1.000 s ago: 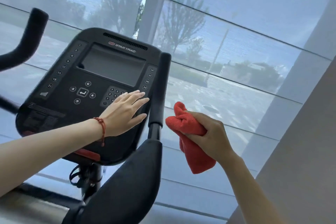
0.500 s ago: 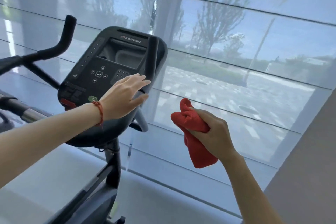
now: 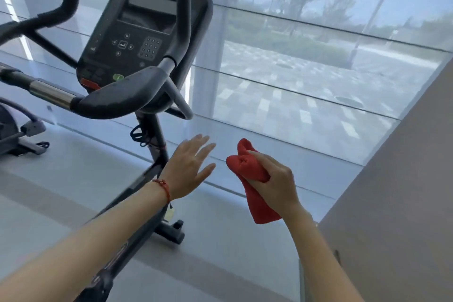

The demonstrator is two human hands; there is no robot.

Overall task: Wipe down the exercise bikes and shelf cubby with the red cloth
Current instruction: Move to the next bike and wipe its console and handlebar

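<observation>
A wide window wall of horizontal glass panels (image 3: 306, 61) fills the background, with a blurred paved yard and trees behind it. A plain grey wall panel (image 3: 402, 179) stands at the right edge. A pale grey floor (image 3: 44, 179) runs beneath everything.

The black upright exercise bike (image 3: 152, 135) occupies the left half of the view. Its black console with a dark rectangular screen and round buttons (image 3: 137, 29) sits at the top, tilted back toward the glass. Black padded handlebars (image 3: 117, 98) curve in front of the console, and a chrome bar section (image 3: 49, 94) extends to the left. The black frame post runs down to a foot on the floor. Part of a second grey machine (image 3: 14, 130) shows at the far left edge.

No container appears in view.

The left hand (image 3: 188, 169) is held in the air below the handlebars, palm forward, its fingers straight and slightly spread, touching nothing. A thin red cord bracelet (image 3: 163, 187) circles the left wrist.

The right hand (image 3: 274, 184) is just beside the left, apart from the bike. Its fingers are curled tightly around the bunched red cloth (image 3: 247, 169). One rounded fold of cloth protrudes above the curled fingers; a longer tail (image 3: 262, 211) hangs below the palm.
</observation>
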